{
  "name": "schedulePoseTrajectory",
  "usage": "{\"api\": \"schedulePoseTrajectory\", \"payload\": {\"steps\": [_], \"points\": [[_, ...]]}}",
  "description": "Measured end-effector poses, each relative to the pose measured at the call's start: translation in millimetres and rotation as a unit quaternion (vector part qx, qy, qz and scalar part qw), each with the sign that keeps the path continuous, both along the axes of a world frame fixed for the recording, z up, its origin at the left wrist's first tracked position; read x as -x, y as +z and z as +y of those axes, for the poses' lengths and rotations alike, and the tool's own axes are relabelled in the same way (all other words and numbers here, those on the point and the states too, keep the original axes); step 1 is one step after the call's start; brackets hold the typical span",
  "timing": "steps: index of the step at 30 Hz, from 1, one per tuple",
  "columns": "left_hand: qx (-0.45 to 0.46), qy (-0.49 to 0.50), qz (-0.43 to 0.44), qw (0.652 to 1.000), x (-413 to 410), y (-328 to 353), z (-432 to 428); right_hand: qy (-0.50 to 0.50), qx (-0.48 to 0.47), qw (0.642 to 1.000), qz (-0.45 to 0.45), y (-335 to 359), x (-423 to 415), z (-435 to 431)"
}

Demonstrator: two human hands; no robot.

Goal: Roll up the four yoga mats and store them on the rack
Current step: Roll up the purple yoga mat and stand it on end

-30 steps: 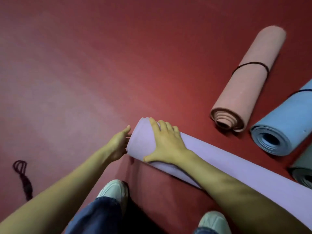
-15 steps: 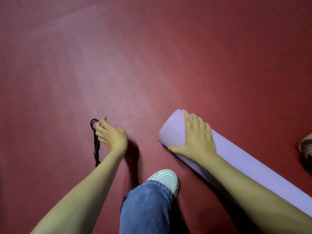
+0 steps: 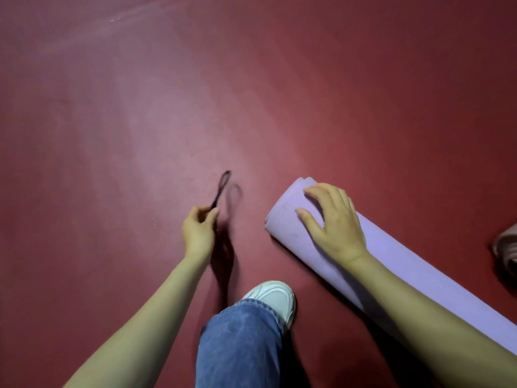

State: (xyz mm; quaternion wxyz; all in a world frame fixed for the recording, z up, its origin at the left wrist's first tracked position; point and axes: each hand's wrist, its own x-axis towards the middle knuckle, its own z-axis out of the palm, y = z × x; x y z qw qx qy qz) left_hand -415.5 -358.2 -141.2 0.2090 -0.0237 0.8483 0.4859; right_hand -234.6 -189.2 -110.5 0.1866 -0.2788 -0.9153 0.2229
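A red floor carried a rolled lilac mat. The right hand pressed the mat's end, grip apart. Left of the mat, the left hand had its grip pinched on a black strap. The mat looked soft, light and springy, best clasped around its middle.

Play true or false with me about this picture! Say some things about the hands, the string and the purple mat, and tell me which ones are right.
1. The left hand pinches a black strap. True.
2. The purple mat lies flat and unrolled. False: it is rolled up.
3. The right hand rests on the purple mat. True.
4. The black strap is wrapped round the purple mat. False: it is in the left hand, apart from the mat.
5. The floor is green. False: it is red.
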Motion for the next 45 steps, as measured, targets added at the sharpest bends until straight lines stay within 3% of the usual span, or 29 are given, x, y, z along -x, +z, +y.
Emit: {"api": "schedulePoseTrajectory", "payload": {"steps": [3,5,13,16,19,22,23,28,32,35,39,45], "points": [[-0.172,-0.076,-0.162,0.969,-33.4,39.1,42.5,-0.020,0.028,0.999,0.039,0.3,-0.2,2.3],[-0.193,-0.151,-0.221,0.944,-47.2,54.3,59.0,-0.025,0.052,0.997,0.046,1.8,0.5,2.0],[-0.159,-0.284,-0.176,0.929,-54.3,68.6,67.8,-0.040,0.059,0.996,0.045,-0.7,2.0,8.3],[-0.168,-0.245,-0.175,0.939,-58.1,69.9,72.4,-0.047,0.082,0.994,0.050,-1.8,2.0,10.4],[-0.203,-0.100,-0.224,0.948,-48.5,64.6,73.1,-0.099,0.138,0.982,0.080,0.1,1.3,14.7],[-0.261,0.133,-0.315,0.903,-19.8,46.1,65.6,-0.122,0.141,0.980,0.064,1.1,1.6,20.2],[-0.271,0.166,-0.325,0.891,-13.3,38.2,61.4,-0.113,0.127,0.985,0.036,1.5,2.3,20.7],[-0.223,0.093,-0.248,0.938,-20.6,19.1,58.1,-0.056,0.134,0.989,-0.020,4.3,0.6,26.0],[-0.270,0.249,-0.217,0.905,-2.7,2.1,52.0,0.001,0.153,0.969,-0.193,15.8,1.0,30.7],[-0.205,0.280,-0.175,0.921,4.0,-6.5,38.2,0.006,0.149,0.939,-0.308,23.5,4.8,29.7],[-0.112,0.231,-0.165,0.952,-1.0,-16.8,30.6,0.001,0.145,0.911,-0.387,28.6,-0.8,20.1],[-0.057,0.067,-0.165,0.982,-21.4,-23.4,42.7,-0.007,0.105,0.926,-0.362,30.8,-5.2,13.6]]}}
